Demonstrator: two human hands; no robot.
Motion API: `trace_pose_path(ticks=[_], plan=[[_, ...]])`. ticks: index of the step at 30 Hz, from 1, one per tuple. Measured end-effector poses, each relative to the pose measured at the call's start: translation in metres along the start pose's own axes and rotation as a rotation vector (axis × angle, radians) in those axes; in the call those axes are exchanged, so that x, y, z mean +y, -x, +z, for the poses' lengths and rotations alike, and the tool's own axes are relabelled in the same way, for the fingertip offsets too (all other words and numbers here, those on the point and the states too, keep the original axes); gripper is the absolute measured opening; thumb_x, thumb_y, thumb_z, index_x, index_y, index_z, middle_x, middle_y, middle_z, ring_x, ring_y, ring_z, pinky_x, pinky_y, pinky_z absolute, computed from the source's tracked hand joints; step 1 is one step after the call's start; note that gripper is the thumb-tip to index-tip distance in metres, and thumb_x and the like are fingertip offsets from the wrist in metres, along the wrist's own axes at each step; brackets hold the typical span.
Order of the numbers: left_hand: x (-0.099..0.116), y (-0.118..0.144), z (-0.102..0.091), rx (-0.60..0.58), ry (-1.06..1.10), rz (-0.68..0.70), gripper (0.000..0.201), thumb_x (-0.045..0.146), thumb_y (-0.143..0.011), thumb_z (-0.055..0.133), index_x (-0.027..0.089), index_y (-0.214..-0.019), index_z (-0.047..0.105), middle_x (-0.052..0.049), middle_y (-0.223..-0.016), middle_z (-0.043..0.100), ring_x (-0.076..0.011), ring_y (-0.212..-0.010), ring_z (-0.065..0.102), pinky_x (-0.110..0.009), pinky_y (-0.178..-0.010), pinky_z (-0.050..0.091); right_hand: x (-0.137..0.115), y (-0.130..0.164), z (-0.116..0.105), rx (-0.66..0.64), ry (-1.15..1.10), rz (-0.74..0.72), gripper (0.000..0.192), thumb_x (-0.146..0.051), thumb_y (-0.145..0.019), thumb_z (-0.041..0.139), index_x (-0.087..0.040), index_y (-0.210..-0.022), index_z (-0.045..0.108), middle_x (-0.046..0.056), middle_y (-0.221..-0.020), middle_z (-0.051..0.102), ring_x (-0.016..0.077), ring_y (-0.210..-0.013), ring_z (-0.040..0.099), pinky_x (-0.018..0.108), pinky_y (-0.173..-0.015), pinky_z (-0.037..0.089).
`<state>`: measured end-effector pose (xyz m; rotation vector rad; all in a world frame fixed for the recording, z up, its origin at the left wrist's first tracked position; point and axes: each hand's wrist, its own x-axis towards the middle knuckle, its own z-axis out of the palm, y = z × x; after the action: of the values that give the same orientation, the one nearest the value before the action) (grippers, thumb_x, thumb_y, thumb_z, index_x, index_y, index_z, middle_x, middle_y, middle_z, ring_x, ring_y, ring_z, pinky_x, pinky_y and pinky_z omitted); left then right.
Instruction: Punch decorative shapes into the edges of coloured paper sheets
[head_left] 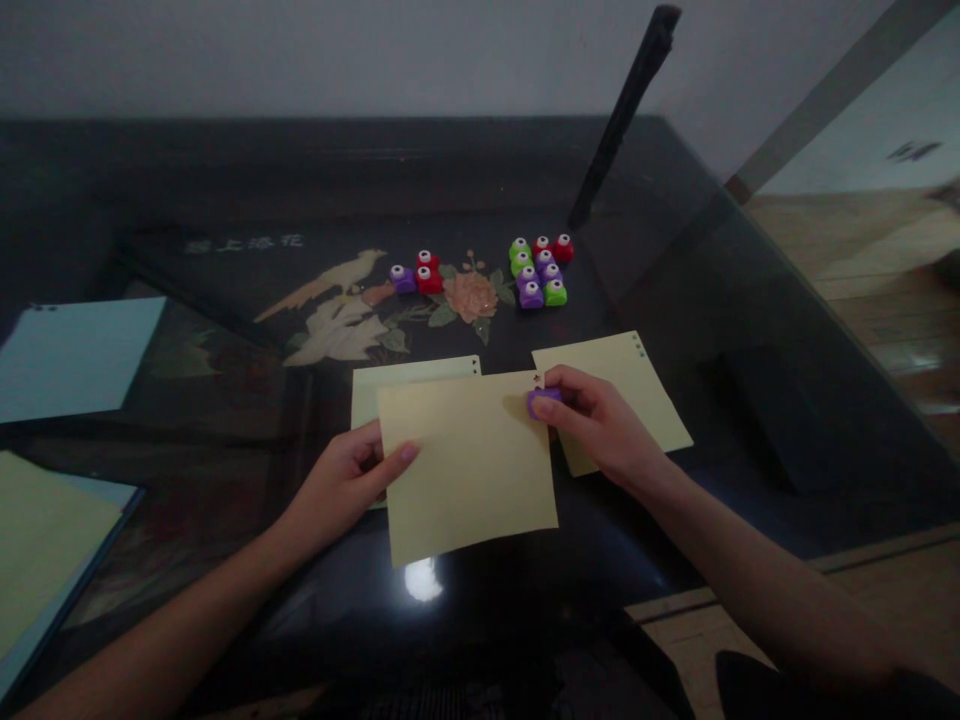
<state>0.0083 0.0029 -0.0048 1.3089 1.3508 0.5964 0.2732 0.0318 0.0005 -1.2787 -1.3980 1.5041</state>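
Our left hand [346, 482] and right hand [600, 425]: bare, no rings, watch or gloves; forearms bare, unsleeved; short plain nails; a dark garment edge at five o'clock.

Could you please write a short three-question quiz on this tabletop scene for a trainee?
1. True or false: the left hand grips the front yellow sheet at its left edge.
2. What does the right hand press at that sheet's top right corner?
A. a red punch
B. a purple punch
C. a pencil
3. Fill in: the far group of punches on the black table shows green, red and ___ ones.

Key: 1 true; 2 B; 3 purple.
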Motion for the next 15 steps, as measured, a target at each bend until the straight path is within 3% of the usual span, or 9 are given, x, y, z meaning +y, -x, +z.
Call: trace_pose_path(ticks=[6,15], plan=[[-0.0034,0.0004,-0.0005,-0.045,0.062,0.021,0.026,0.041,-0.079,0.061,0.017,-0.088,0.064,-0.005,-0.075,0.071,-0.0198,-0.070,0.067,-0.027,-0.060,0.053,0.0025,-0.0028,0.0007,-0.047,0.027,0.010,0.021,-0.036,-0.078,0.067,-0.018,-0.079,0.055,-0.003,-0.069,0.052,0.0105,-0.063,0.048,0.024,-0.056,0.036],[-0.0027,-0.0011,0.0019,-0.061,0.060,-0.017,0.031,0.045,-0.078,0.061,0.016,-0.087,0.064,-0.007,-0.076,0.073,-0.0209,-0.068,0.067,-0.028,-0.058,0.054,0.0043,-0.0043,0.0005,-0.047,0.022,-0.001,0.020,-0.034,-0.078,0.065,-0.018,-0.078,0.053,-0.003,-0.068,0.051,0.0101,-0.062,0.047,0.023,-0.054,0.036]])
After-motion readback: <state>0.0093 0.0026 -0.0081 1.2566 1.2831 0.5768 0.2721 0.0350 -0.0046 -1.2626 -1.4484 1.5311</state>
